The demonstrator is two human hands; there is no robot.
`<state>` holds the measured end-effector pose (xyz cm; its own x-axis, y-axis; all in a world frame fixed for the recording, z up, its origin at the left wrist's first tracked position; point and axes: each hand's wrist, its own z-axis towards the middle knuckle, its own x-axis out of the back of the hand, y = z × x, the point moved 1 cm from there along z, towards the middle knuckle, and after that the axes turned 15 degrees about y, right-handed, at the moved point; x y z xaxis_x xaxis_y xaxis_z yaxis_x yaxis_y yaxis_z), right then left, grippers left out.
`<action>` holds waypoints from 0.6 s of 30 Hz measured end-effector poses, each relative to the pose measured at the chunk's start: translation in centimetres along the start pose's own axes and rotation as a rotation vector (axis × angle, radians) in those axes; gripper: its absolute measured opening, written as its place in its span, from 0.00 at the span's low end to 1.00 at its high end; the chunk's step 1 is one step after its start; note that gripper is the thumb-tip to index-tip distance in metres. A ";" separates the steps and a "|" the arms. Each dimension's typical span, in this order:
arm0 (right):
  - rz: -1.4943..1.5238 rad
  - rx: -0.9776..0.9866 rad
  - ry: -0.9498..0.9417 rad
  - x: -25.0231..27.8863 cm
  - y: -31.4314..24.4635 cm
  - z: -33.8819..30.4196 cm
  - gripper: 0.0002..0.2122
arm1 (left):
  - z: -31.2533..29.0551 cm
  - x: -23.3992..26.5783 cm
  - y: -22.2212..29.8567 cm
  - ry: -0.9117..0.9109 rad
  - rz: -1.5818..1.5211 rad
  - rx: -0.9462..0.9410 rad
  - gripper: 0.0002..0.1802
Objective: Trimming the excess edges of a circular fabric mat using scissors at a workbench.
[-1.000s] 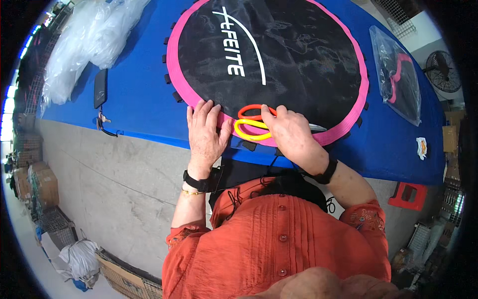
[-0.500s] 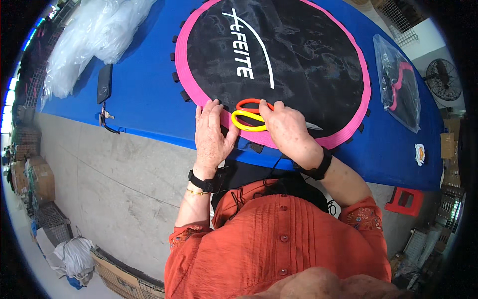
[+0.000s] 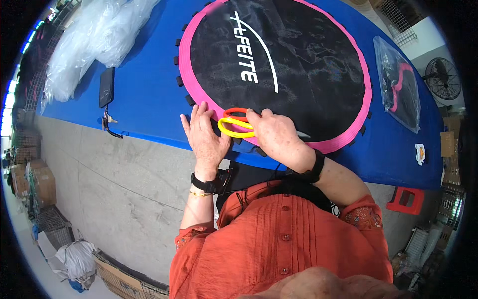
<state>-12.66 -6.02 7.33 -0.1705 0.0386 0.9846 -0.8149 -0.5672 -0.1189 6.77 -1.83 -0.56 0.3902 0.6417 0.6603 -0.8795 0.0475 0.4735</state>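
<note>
A round black mesh mat with a pink border and small black tabs lies on the blue-covered table, a white printed logo on its face. My right hand is closed round the blades of a pair of scissors at the mat's near edge. Their red and yellow handle loops point left, toward my left hand, and a metal tip shows past my knuckles on the right. My left hand rests on the near-left pink border, fingers stretched out and somewhat apart, thumb beside the yellow loop.
Clear plastic bags are heaped at the far left of the table, with a black phone and keys nearer. A bagged pink-and-black piece lies at the right. A red stool and a fan stand beyond.
Both hands have shifted left along the mat's near edge, the right one carrying the scissors. My left fingers have spread a little more.
</note>
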 end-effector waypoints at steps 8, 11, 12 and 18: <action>0.038 -0.024 0.101 -2.3 -0.2 2.2 0.23 | -0.1 -0.4 0.1 0.051 -0.013 -0.017 0.28; 0.063 -0.029 0.107 -1.9 -0.9 2.5 0.18 | -0.3 -0.4 -0.1 0.067 -0.004 -0.013 0.30; 0.075 -0.028 0.112 -1.7 -1.1 2.6 0.14 | -0.3 -0.3 -0.2 0.066 0.001 -0.023 0.31; 0.094 -0.039 0.182 -2.4 -0.7 4.1 0.14 | -0.1 -0.3 0.1 0.076 0.023 -0.044 0.28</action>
<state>-9.36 -9.11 5.60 -0.3415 0.1372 0.9298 -0.8107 -0.5435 -0.2175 6.48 -1.92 -0.77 0.3489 0.6995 0.6236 -0.8998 0.0641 0.4315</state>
